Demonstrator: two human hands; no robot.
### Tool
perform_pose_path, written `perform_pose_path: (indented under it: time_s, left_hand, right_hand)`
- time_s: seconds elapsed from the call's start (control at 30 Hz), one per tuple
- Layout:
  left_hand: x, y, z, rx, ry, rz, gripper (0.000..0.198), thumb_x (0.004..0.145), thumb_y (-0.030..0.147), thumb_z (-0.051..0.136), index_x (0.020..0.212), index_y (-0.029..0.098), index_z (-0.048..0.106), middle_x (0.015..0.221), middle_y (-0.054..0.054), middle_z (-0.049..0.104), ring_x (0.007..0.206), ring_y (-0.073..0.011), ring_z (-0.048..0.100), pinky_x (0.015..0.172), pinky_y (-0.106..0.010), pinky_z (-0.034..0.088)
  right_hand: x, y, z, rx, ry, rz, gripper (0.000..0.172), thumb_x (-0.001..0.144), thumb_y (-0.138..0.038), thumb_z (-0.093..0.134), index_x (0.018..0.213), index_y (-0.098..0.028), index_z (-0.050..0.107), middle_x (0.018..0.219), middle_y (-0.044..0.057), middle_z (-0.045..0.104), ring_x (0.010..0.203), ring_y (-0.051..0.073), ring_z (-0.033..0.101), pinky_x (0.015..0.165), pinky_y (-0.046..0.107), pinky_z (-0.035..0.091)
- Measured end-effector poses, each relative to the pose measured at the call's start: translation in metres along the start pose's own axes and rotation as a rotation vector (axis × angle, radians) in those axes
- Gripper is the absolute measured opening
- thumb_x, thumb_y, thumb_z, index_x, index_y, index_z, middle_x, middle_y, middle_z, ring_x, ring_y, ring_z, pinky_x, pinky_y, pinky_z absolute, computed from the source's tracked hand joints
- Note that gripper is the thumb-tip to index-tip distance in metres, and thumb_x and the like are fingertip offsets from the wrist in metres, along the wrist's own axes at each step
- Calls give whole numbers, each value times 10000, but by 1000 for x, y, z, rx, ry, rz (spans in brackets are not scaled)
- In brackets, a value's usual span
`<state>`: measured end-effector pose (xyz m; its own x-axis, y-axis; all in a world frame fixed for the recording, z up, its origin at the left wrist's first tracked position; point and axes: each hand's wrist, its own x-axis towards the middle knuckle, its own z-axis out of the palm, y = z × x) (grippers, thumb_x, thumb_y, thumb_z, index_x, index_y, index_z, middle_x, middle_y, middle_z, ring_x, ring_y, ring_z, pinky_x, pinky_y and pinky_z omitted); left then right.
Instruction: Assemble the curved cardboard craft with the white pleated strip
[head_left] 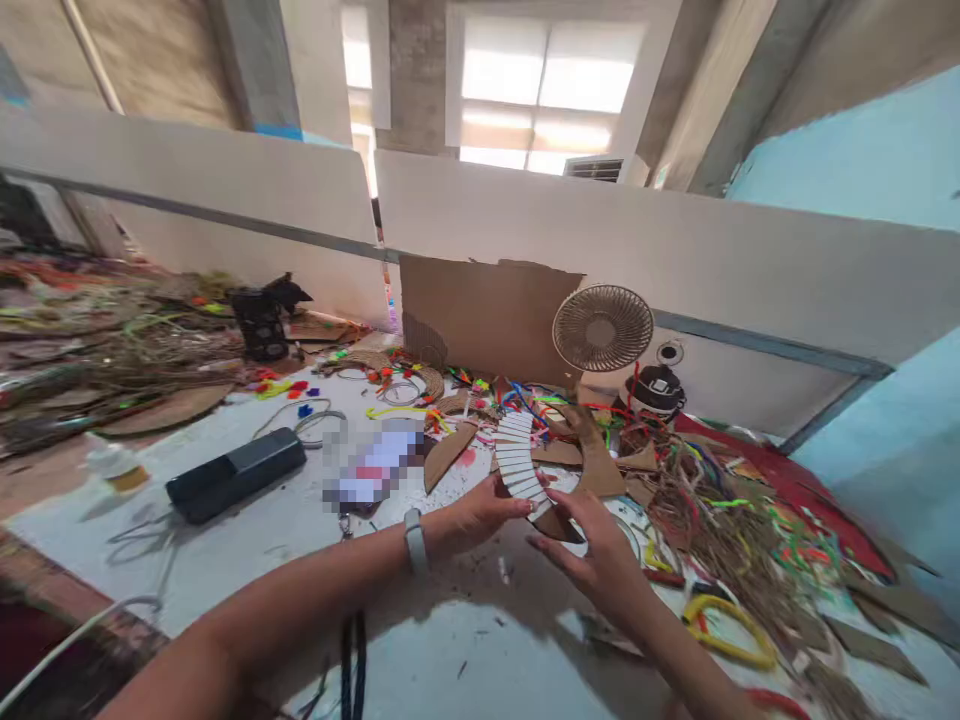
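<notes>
My left hand (480, 512) and my right hand (596, 555) meet over the white table (450, 650), both pinching the near end of a curved cardboard piece (519, 458) covered with white strips. Its brown pointed tip shows between my fingers. The left wrist wears a pale band (415, 541). More brown cardboard cut-outs (592, 460) lie just behind the piece.
A small fan (602, 328) stands before a cardboard sheet (487, 315) at the back. A black box (236, 474) and cables lie left. Straw, coloured pipe cleaners and a yellow loop (727, 625) litter the right side. A black device (262, 318) sits far left.
</notes>
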<state>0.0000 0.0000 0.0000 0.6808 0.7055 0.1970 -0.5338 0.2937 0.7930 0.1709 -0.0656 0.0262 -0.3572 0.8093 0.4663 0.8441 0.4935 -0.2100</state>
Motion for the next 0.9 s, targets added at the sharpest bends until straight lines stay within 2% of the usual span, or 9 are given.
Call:
perform_pose_path:
  time_s: [0.2, 0.37, 0.5, 0.63, 0.7, 0.8, 0.9]
  left_hand:
    - [-1, -2, -1, 20, -34, -8, 484, 571, 272, 771, 1009, 142, 610, 1017, -104, 629, 1037, -259, 528, 980, -428, 283]
    - [1, -5, -9, 17, -33, -41, 527, 531, 259, 795, 1012, 144, 611, 1014, -108, 631, 1013, -254, 540, 966, -414, 297]
    - [2, -9, -16, 15, -71, -47, 497, 564, 248, 778, 1022, 143, 614, 1062, -126, 618, 1047, -263, 530, 952, -400, 325]
    - [-2, -9, -14, -19, -132, -56, 505, 615, 257, 746, 1084, 152, 590, 1141, -137, 581, 1096, -279, 504, 946, -404, 342]
    - [-4, -8, -14, -56, -140, -45, 524, 662, 281, 711, 1147, 165, 549, 1200, -135, 546, 1134, -272, 479, 970, -406, 324]
    - [-5, -6, -17, -40, -179, -50, 552, 660, 319, 710, 1161, 163, 539, 1254, -138, 506, 1174, -285, 444, 994, -419, 303]
    - [-2, -5, -23, -35, -188, -31, 549, 709, 436, 637, 1182, 182, 521, 1304, -124, 463, 1222, -285, 391, 1008, -434, 290]
  right_hand:
    - [-2, 7, 7, 60, 12, 12, 493, 771, -497, 553, 1136, -167, 529, 1031, 127, 630, 929, 243, 594, 788, 375, 482]
    - [0, 11, 7, 122, -58, 35, 454, 768, -471, 573, 1112, -175, 560, 987, 109, 639, 897, 225, 600, 758, 340, 489]
    - [1, 11, 7, 151, -97, 86, 438, 762, -462, 583, 1099, -182, 578, 978, 96, 641, 879, 216, 604, 744, 326, 491]
    - [1, 8, 8, 153, -81, 130, 478, 736, -472, 607, 1114, -180, 581, 972, 102, 643, 886, 230, 602, 760, 348, 485]
    - [1, 5, 8, 161, -74, 151, 476, 738, -444, 618, 1133, -182, 569, 1002, 99, 635, 918, 229, 592, 784, 345, 476]
    - [0, 1, 8, 185, -54, 167, 449, 749, -426, 616, 1127, -189, 570, 1026, 90, 628, 947, 224, 579, 814, 341, 461]
    - [-2, 2, 10, 207, -22, 168, 444, 747, -456, 606, 1110, -202, 582, 1031, 84, 628, 952, 223, 577, 825, 343, 452]
